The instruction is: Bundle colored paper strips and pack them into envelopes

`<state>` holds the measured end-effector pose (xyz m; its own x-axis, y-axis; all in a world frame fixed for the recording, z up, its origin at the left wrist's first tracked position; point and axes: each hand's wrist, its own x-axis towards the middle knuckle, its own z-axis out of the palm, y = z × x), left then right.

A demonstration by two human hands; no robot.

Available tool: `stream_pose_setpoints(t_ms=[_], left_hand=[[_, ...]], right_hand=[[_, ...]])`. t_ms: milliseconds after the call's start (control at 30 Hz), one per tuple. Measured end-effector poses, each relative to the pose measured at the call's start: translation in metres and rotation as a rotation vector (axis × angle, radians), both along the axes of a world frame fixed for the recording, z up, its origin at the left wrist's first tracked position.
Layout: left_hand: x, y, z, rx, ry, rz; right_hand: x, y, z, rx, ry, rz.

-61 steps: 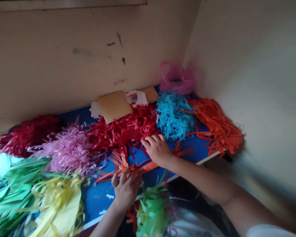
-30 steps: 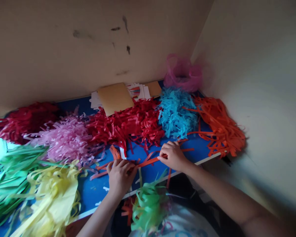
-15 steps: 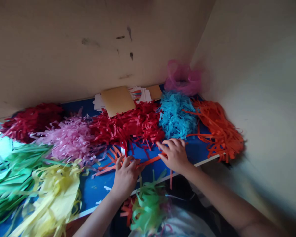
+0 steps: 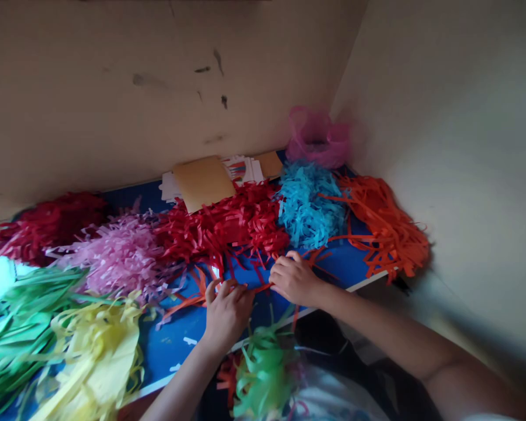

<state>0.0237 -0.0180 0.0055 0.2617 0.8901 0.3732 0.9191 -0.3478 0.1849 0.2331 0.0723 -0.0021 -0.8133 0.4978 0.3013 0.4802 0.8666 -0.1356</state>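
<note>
Now, at seven o'clock, the left hand [image 4: 228,310] is held with bent fingers; whether anything is pinched by them cannot be told. At six o'clock, less of the orange strip [image 4: 260,288] is shown between the hands than half a second ago. At five o'clock, it is pinched by the right hand's [image 4: 294,282] curled fingers; bunching seems advanced. At one o'clock, the pink bag's [image 4: 319,153] contents cannot be distinguished.

At the back, a translucent pink plastic bag [image 4: 318,153] behind a turquoise shredded-paper pile [image 4: 311,207]; near the stained beige wall [image 4: 92,128], a tan rectangular sheet [image 4: 204,182].
</note>
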Motion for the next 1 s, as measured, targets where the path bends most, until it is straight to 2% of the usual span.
stream_pose_setpoints(t_ms=[100,267,433,600,700,800,900,1000], left_hand=[[-0.011,-0.003,-0.003,-0.025,-0.096,0.026],[-0.018,-0.004,-0.008,-0.156,-0.139,0.146],[-0.011,0.000,-0.007,-0.187,-0.079,0.181],[-0.006,0.004,0.003,-0.193,0.013,0.186],[-0.006,0.002,0.007,-0.143,0.078,0.025],[-0.005,0.000,0.005,-0.080,0.136,-0.116],[-0.001,0.004,-0.001,-0.023,0.114,-0.121],[0.002,0.011,-0.003,0.046,0.087,-0.132]], right_hand=[[0.008,0.001,-0.006,-0.085,0.088,-0.010],[0.017,0.005,-0.012,-0.304,0.200,-0.142],[0.014,0.005,-0.004,-0.344,0.096,-0.177],[0.007,0.004,0.002,-0.341,0.061,-0.234],[0.009,0.003,0.005,-0.273,0.045,-0.098],[0.012,0.001,0.006,-0.090,0.003,0.057],[0.009,0.002,0.003,0.108,-0.050,0.119],[0.002,0.003,0.007,0.173,-0.034,0.119]])
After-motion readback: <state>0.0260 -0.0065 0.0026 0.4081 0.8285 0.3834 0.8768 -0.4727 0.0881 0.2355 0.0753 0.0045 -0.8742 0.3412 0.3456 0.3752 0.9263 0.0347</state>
